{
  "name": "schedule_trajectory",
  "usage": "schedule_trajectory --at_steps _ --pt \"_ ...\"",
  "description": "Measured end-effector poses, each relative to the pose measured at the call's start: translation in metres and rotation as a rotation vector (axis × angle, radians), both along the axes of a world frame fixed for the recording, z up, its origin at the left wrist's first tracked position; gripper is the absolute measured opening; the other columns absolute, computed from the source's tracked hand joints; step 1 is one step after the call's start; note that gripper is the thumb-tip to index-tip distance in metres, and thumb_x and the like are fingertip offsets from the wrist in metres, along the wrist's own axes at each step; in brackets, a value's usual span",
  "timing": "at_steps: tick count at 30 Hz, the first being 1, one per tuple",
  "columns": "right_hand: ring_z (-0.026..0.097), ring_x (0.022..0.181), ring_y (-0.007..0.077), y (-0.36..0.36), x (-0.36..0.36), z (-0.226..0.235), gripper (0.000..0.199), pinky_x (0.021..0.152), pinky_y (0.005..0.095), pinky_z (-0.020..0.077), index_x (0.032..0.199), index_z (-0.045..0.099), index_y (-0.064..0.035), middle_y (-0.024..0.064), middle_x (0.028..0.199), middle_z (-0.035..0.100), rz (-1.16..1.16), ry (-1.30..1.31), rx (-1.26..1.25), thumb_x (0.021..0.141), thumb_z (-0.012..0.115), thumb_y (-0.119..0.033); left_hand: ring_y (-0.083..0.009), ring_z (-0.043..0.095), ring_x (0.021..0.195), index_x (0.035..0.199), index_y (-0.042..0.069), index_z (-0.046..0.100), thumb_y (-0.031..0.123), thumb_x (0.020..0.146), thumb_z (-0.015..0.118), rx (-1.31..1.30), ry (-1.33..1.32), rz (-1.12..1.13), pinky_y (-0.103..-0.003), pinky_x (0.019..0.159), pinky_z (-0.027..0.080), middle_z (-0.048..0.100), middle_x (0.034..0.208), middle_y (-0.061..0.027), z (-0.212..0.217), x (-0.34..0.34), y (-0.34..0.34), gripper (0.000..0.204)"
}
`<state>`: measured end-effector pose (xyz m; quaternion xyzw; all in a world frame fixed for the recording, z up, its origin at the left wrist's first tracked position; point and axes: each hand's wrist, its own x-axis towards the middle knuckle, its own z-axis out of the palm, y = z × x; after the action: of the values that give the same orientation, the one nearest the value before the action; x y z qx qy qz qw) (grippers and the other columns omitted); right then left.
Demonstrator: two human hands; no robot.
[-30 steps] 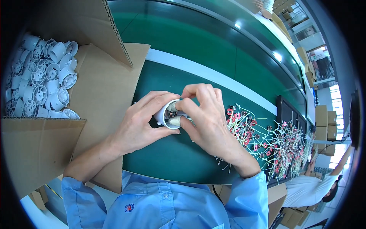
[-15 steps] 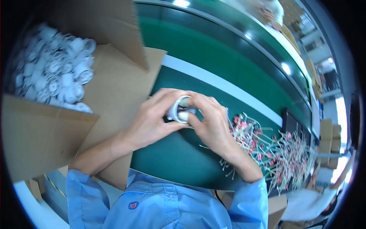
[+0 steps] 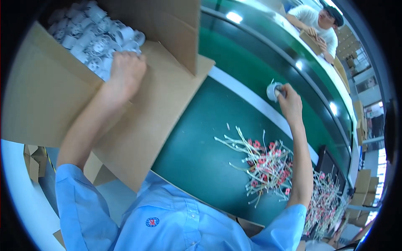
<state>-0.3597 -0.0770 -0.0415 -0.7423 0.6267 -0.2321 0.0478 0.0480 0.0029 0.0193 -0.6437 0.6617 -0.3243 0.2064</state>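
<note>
My right hand (image 3: 291,104) is closed on the rim of a white round plastic housing (image 3: 272,91), held out over the green conveyor belt (image 3: 247,62); a thin pale wire end sticks up from it. At the upper left, my left hand (image 3: 127,74) reaches into a cardboard box (image 3: 46,92) and touches the heap of similar white plastic housings (image 3: 94,39). Its fingertips are hidden behind the knuckles, so its grip does not show. On the green table (image 3: 192,125), near my right forearm, lies a tangled pile of pale wires with red parts (image 3: 268,163).
A second wire pile (image 3: 324,201) lies farther right, beside a dark tray (image 3: 328,161). The box's open flap (image 3: 138,121) overhangs the table's left side. Across the conveyor a person (image 3: 318,29) in a white top sits with hands together.
My hands have parted. The right one has carried the housing away to the belt, and the left has moved up into the box. My view has shifted too.
</note>
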Motion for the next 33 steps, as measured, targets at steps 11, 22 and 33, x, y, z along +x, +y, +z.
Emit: schedule_trajectory --at_steps 11,22,33 --pt "0.061 0.084 0.0285 0.079 0.006 0.02 0.021 0.075 0.0366 0.048 0.102 0.061 -0.0014 0.015 0.097 0.062 0.488 -0.191 0.244 0.082 0.059 -0.005 -0.03 0.065 0.087 0.098 0.001 0.063 0.005 0.083 0.049 0.132 0.092 0.14 -0.04 0.073 0.054 0.063 0.101 -0.0171 -0.012 0.022 -0.028 0.02" --pt "0.058 0.082 0.0259 0.115 0.023 0.012 0.024 0.072 0.0367 0.0451 0.102 0.058 -0.0044 0.0122 0.084 0.06 0.643 0.148 0.343 0.078 0.059 -0.006 -0.0323 0.061 0.087 0.106 0.001 0.057 -0.004 0.073 0.056 -0.159 0.578 -0.417 -0.038 0.071 0.051 0.054 0.105 -0.014 -0.01 -0.058 0.013 0.034" --pt "0.059 0.064 0.0165 0.122 0.032 0.04 0.019 0.064 0.0294 0.0449 0.099 0.052 -0.004 0.0089 0.08 0.065 0.42 -0.331 0.478 0.082 0.057 -0.006 -0.0244 0.06 0.081 0.099 0.007 0.056 0.003 0.074 0.059 0.002 0.667 -0.874 -0.036 0.07 0.048 0.054 0.101 -0.0158 -0.023 -0.1 0.041 0.025"
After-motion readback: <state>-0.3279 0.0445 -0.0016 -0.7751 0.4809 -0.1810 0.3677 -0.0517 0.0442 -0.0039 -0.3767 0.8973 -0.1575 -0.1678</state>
